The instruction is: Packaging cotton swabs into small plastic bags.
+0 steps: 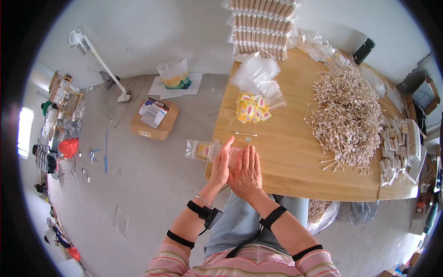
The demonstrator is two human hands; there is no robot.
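At the table's near left corner, my left hand [222,162] and my right hand [247,171] press a bundle of cotton swabs [235,156] between them. The fingers of my right hand lie straight and together along the bundle's side. Just left of my left hand lies a clear plastic bag [201,150] with swabs and a yellow card in it, sticking out past the table edge. A single cotton swab [246,134] lies beyond my fingertips. Farther back is a heap of yellow cards [253,109], with clear plastic bags [258,74] behind it.
A large heap of loose cotton swabs [346,115] covers the right part of the wooden table [286,152]. Filled packs [394,147] lie at the right edge; stacked packs [260,32] stand at the back. A dark green bottle [364,51] stands far right. On the floor sits a cardboard box [157,127].
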